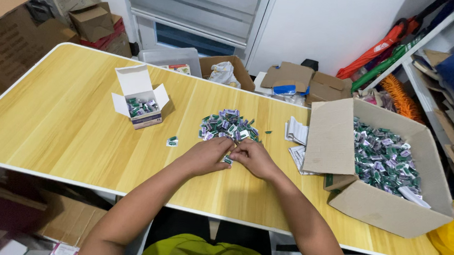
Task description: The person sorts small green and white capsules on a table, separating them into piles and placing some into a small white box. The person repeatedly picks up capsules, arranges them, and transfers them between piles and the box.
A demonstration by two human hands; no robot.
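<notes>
A green shirt (197, 253) sits lowest, and above it the left hand (206, 155) and right hand (254, 157) meet, fingers pinching one small green packet (228, 160) on the yellow table (67, 132), the packet pile (229, 126) at twelve o'clock, big box (386, 208) at three, small white box (139, 97) at ten.

Hands (233, 159) at sachet pile (229, 126)

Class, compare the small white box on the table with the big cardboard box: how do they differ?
The small white box is white and tiny; the cardboard box is brown and far larger. The white box holds few green packets, the cardboard box a deep heap. Both stand open on the table.
</notes>
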